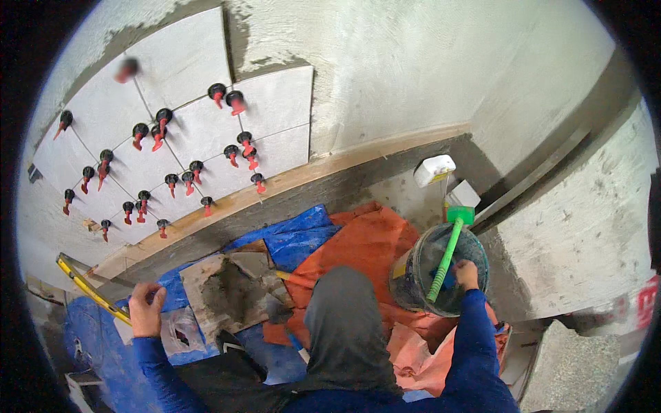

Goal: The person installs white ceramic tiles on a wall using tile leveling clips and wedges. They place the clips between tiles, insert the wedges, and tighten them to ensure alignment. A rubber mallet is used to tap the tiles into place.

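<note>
My right hand (467, 274) is at the right inside of a dark bucket (406, 279), its fingers closed around something blue that is mostly hidden. Across the bucket's rim leans a green mallet (451, 251), head up at the far side and ribbed handle down, just left of that hand. My left hand (146, 310) is raised at the left with fingers loosely curled in; nothing shows in it. Close beside it lies the end of a yellow spirit level (89, 289). Between my arms is my grey-clad knee (344, 310).
Pale tiles (279, 93) cover the wall at left, with several red-and-black levelling clips at the joints. Below runs a wooden batten (392, 141). Orange sheeting (372, 237) and blue tarp (299, 237) lie on the floor, with a mortar-smeared board (227, 292). A white jug (434, 170) stands beyond the bucket.
</note>
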The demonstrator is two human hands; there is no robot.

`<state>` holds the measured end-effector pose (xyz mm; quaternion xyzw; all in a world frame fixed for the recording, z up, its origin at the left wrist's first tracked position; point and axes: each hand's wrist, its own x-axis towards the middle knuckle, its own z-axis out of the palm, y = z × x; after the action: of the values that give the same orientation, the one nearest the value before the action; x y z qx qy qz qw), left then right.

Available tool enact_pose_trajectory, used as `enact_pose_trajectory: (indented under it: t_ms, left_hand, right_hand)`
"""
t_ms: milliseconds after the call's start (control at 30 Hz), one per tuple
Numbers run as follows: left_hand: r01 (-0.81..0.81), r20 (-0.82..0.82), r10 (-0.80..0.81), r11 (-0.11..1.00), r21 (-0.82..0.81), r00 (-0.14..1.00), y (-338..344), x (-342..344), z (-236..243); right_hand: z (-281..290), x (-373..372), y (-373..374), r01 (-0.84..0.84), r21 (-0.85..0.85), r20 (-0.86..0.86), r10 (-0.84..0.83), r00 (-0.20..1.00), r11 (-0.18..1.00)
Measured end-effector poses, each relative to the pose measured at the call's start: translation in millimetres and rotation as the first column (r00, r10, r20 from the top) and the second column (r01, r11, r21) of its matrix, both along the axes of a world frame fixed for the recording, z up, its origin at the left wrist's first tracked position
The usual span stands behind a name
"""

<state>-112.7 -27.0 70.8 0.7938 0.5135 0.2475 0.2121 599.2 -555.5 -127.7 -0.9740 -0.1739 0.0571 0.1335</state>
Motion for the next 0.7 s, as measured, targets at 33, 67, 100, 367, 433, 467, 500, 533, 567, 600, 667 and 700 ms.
enact_pose_trajectory:
  t_ms: [33,67,100,367,433,467,500,533,567,600,667,700]
  left_hand:
    - [-0.008,-0.004,0.008,1.000,0.002,1.000,-2.7,-4.4,-6.0]
    - [-0.013,-0.011,0.013,1.000,-0.020,1.000,-6.6,-7.4,-12.5]
    - [-0.039,-0.029,0.038,0.997,-0.060,0.999,-10.1,-8.7,-18.9]
    - [-0.028,-0.106,0.017,0.995,-0.097,0.994,-47.4,-5.4,-37.7]
    - [-0.057,-0.152,0.041,0.994,-0.097,0.988,-51.3,1.1,-35.6]
    - [-0.041,-0.140,0.028,0.995,-0.087,0.990,-52.3,2.4,-32.9]
    - [-0.053,-0.150,0.034,0.991,-0.125,0.988,-51.9,4.7,-31.0]
    - [-0.033,-0.118,0.016,0.989,-0.141,0.993,-50.6,8.5,-31.3]
    - [-0.014,-0.075,0.001,0.986,-0.168,0.997,-49.8,11.1,-31.5]
    - [-0.022,-0.091,0.009,0.989,-0.147,0.996,-50.4,13.5,-32.9]
    - [0.007,-0.102,-0.020,0.993,-0.121,0.995,-49.6,17.7,-35.4]
    - [0.018,-0.109,-0.032,0.992,-0.124,0.994,-49.7,17.7,-34.9]
  right_hand:
    - [-24.3,1.5,-10.1,-0.061,-0.036,-0.140,0.056,0.989,0.997]
    - [-51.9,-5.5,-10.7,-0.103,0.007,-0.141,0.103,0.985,0.995]
    - [-74.9,-15.1,-9.3,-0.120,0.034,-0.136,0.124,0.983,0.992]
    - [-113.4,-30.4,5.0,-0.209,-0.072,-0.381,0.167,0.909,0.975]
    - [-110.2,-24.9,2.5,-0.244,-0.097,-0.416,0.184,0.890,0.965]
    - [-109.5,-24.2,1.2,-0.258,-0.106,-0.436,0.188,0.880,0.960]
    - [-108.4,-23.7,-0.2,-0.275,-0.114,-0.455,0.196,0.869,0.955]
    - [-107.4,-23.0,-0.4,-0.285,-0.125,-0.465,0.198,0.863,0.950]
    - [-106.2,-23.8,-1.2,-0.304,-0.132,-0.479,0.207,0.853,0.944]
    - [-104.3,-23.0,-1.3,-0.311,-0.140,-0.485,0.209,0.849,0.940]
    - [-98.6,-20.5,-1.7,-0.324,-0.156,-0.482,0.214,0.850,0.933]
    - [-95.5,-18.9,-2.1,-0.327,-0.164,-0.484,0.213,0.849,0.931]
